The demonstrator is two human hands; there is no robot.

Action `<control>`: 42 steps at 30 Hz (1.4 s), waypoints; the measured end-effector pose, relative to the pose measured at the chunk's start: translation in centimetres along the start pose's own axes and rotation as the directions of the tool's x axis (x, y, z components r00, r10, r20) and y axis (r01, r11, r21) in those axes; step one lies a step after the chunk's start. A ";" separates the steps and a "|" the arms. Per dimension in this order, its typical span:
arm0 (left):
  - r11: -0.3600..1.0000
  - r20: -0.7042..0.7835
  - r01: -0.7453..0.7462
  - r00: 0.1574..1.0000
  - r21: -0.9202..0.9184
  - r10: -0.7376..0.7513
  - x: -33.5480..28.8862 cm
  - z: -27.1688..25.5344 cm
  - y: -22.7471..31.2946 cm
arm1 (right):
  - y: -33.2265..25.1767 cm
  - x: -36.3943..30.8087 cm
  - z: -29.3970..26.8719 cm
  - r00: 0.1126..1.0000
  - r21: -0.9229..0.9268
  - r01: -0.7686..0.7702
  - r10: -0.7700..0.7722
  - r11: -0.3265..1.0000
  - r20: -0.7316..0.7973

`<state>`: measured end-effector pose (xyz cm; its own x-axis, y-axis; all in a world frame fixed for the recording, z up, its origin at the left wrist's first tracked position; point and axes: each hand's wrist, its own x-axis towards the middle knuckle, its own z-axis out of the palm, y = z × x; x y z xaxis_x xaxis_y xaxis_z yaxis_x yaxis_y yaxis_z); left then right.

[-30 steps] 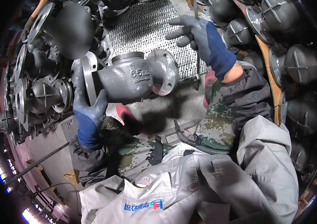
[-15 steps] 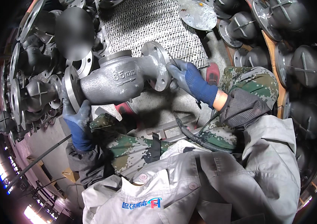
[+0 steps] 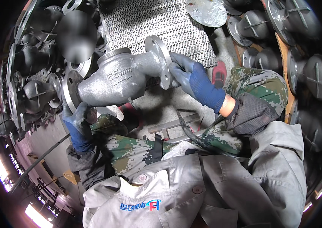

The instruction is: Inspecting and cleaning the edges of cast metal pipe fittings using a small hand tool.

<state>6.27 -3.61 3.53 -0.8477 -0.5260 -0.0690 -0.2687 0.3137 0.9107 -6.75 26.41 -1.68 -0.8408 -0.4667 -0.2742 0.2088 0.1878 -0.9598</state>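
Over the near left corner of the mesh (image 3: 149, 30), the valve (image 3: 111, 79) spans the gap between two gloved hands, its threaded opening (image 3: 115, 55) turned toward the mesh's far side. Whether anything beneath also bears its weight cannot be told. Left of the mesh's near edge, the left hand (image 3: 78, 127) has its grip closed on the lower rim of the left flange (image 3: 70, 95), with the thumb on the side toward the valve's body. Just off the mesh's near right part, the right hand (image 3: 199, 81) has its fingers against the outer face of the right flange (image 3: 162, 62); how firmly they grip cannot be told. At the mesh's far right lies a round plate (image 3: 208, 12). Grey castings (image 3: 35, 95) crowd the area left of the mesh, and others (image 3: 257, 24) stand to its right. On the mesh's near side are two red shoes (image 3: 218, 74), a metal frame (image 3: 174, 122) on the floor (image 3: 161, 104), a ribbed hose (image 3: 197, 140), camouflage trousers (image 3: 130, 152) and, farthest from it, a grey jacket (image 3: 183, 182).
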 end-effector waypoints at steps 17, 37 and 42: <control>0.951 0.035 -0.299 0.953 -0.082 0.302 1.7 2.6 3.8 | 0.5 2.3 -0.5 0.968 0.034 -0.020 0.028 0.999 -0.249; 0.565 0.198 -0.735 0.659 0.375 0.726 1.9 1.3 1.8 | -0.2 3.0 -1.0 0.954 0.178 -0.096 0.142 0.979 -0.265; 0.792 -0.005 0.039 0.999 -0.609 -0.053 1.3 2.6 3.9 | -1.8 3.0 -1.3 0.974 0.315 -0.061 0.126 0.947 -0.191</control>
<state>2.98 -1.02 5.98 -0.8298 -0.5461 -0.1148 0.0327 -0.2529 0.9669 -10.28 25.76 -0.71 -0.8876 -0.2657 -0.3762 0.4060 -0.0659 -0.9115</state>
